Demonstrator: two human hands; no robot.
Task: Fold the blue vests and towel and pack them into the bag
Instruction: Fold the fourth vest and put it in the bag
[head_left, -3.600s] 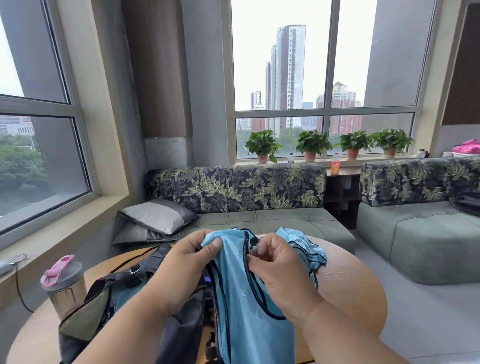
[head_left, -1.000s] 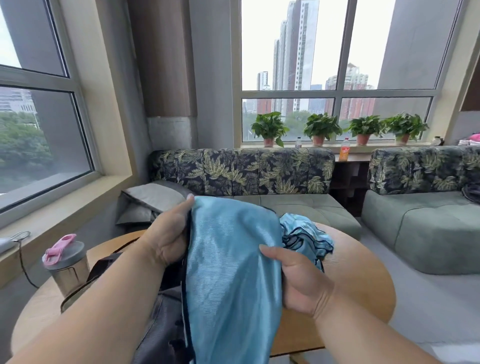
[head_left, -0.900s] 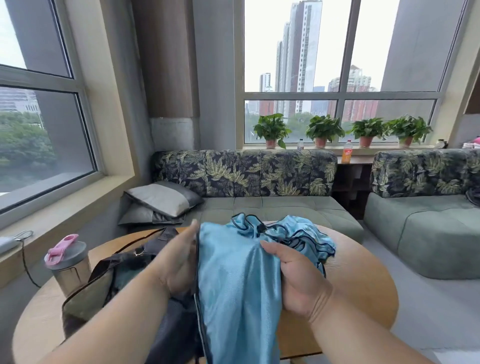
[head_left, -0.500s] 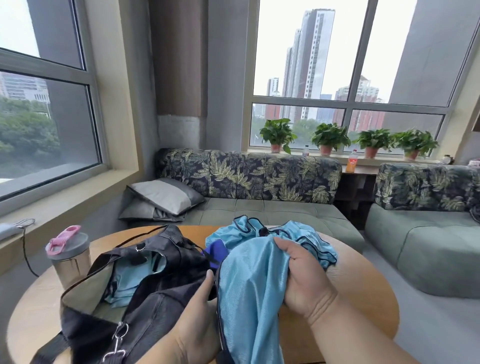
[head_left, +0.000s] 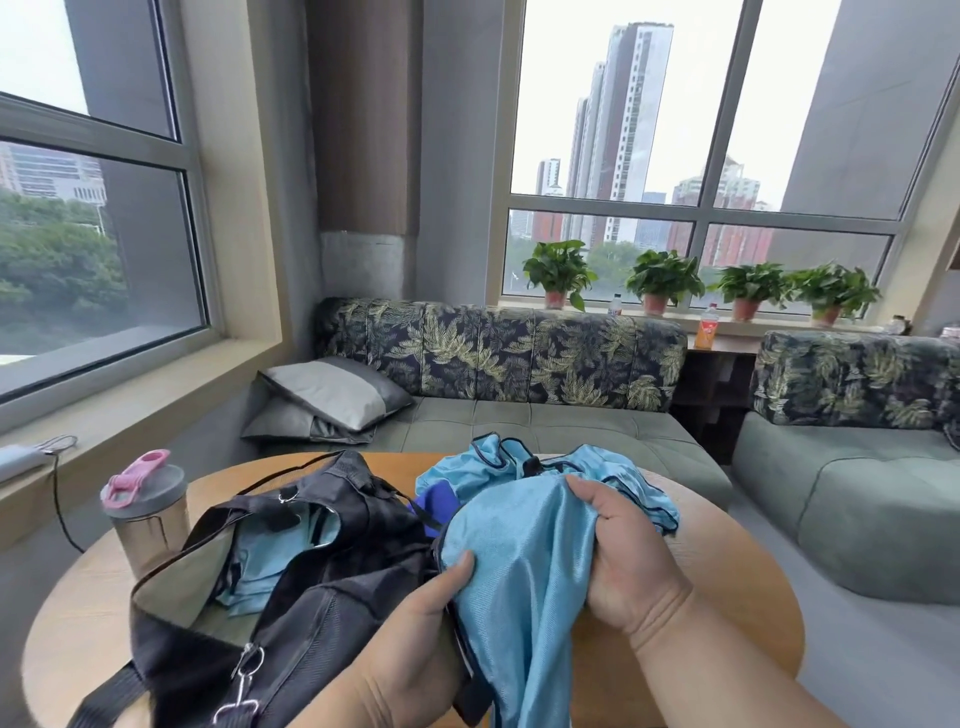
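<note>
- A person's two bare forearms reach in from the near edge over a round wooden table (head_left: 727, 530).
- Both hands hold one light blue vest (head_left: 519, 561) with dark trim, bunched up above the near middle of the table; its cloth hangs down toward the near edge.
- The left hand (head_left: 415, 639) grips the vest's left edge, thumb pressed on top of the cloth and fingers hidden beneath it.
- The right hand (head_left: 623, 556) clutches the vest's right side, fingers curled into the folds.
- Just beyond the held vest, more light blue cloth (head_left: 618, 473) with dark edging lies in a crumpled heap on the far part of the table.
- A small patch of darker blue fabric (head_left: 441, 499) shows between that heap and the bag.
- A black bag (head_left: 322, 592) sits open on the left half of the table, touching the held vest. Light blue folded cloth (head_left: 270, 561) already lies inside it.
- A clear bottle (head_left: 148, 514) with a grey lid and pink loop stands at the table's far left edge.
- Behind the table are green sofas (head_left: 545, 426) with leaf-print backs, grey cushions (head_left: 332, 395), and potted plants (head_left: 660, 280) on the windowsill.
</note>
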